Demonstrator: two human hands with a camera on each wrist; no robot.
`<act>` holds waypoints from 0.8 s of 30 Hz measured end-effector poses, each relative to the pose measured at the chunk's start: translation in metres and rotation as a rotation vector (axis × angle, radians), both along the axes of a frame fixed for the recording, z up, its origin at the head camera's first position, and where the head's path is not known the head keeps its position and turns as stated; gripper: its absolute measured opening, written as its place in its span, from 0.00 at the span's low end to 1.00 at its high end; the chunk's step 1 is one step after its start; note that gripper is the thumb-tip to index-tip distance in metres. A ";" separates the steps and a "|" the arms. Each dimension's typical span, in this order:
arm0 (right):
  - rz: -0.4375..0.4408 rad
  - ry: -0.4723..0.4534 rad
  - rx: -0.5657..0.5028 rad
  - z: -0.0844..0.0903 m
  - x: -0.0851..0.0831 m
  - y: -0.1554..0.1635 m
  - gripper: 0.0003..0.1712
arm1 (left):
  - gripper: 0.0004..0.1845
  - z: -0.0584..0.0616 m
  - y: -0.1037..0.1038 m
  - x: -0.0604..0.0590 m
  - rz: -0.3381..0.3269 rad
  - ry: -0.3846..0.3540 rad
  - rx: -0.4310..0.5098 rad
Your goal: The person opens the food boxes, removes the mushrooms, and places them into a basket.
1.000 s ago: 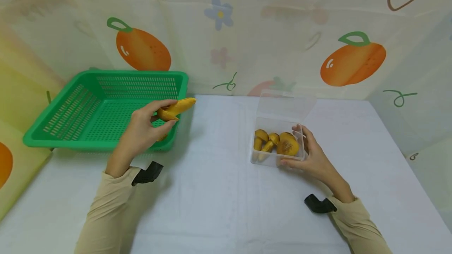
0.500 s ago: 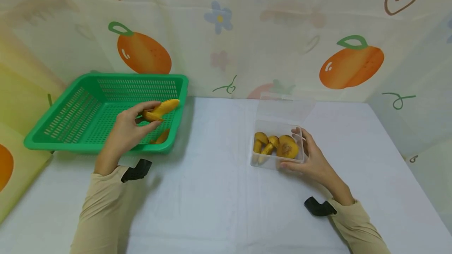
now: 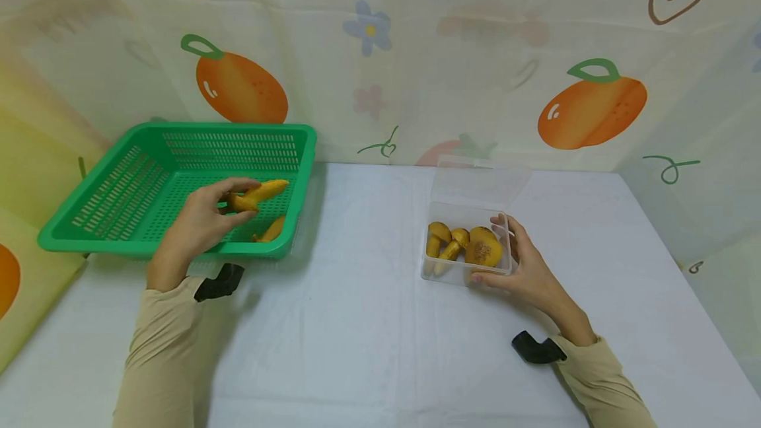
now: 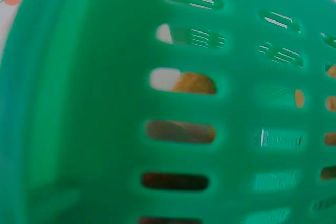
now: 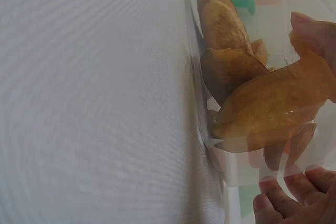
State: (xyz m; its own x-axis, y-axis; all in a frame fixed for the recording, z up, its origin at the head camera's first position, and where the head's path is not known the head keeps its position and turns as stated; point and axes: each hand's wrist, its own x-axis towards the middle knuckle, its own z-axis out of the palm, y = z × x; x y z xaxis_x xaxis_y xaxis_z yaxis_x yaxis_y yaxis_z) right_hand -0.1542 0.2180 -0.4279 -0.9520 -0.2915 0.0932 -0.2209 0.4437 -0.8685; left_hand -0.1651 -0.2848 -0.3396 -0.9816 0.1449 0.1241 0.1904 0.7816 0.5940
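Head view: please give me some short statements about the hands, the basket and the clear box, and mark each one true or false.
1. The left hand holds a yellow mushroom piece over the green basket. True.
2. The green basket has nothing lying in it. False: another yellow piece lies near its front right corner.
3. The right hand grips the clear box at its right side. True.
4. The clear box holds no mushrooms. False: several yellow mushrooms lie inside.
5. The clear box stands inside the basket. False: it stands on the white table, to the right of the basket.
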 end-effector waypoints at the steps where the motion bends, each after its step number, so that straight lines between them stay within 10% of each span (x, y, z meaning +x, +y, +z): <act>1: 0.000 0.001 -0.001 0.000 0.000 0.000 0.64 | 0.25 0.000 0.000 -0.001 -0.002 -0.014 -0.012; 24: 0.003 0.000 0.002 0.001 0.001 0.000 0.65 | 0.24 -0.001 -0.003 -0.013 -0.059 -0.277 -0.155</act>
